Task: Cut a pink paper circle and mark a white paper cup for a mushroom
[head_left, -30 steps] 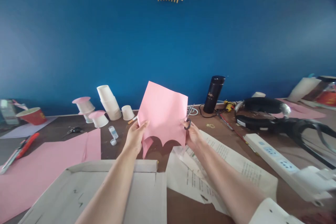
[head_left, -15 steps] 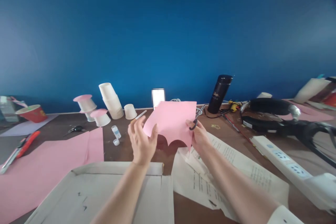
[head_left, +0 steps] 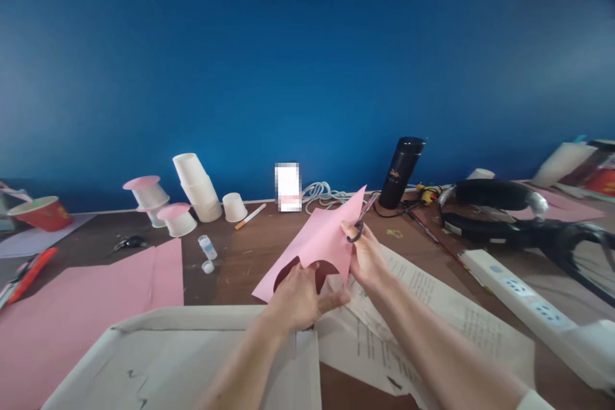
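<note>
A pink paper sheet [head_left: 324, 237] with curved cut-outs along its near edge is held up over the brown table, bent and tilted. My right hand [head_left: 368, 256] pinches its right side, and dark-handled scissors [head_left: 355, 231] hang on the fingers of that same hand. My left hand [head_left: 300, 298] is at the near edge, its fingertips partly behind the paper at a cut-out and its thumb stretched out to the right, apart from the fingers.
White paper cups [head_left: 196, 186], some pink-topped, stand at the back left. Larger pink paper [head_left: 96, 307] and a white box lid [head_left: 192, 346] lie at the near left. Printed sheets [head_left: 432, 307], a power strip [head_left: 519, 295] and a black bottle [head_left: 402, 170] are on the right.
My left hand has moved right and down, from the paper's left side to its near edge. The pink sheet has turned and bent, its left part now lower.
</note>
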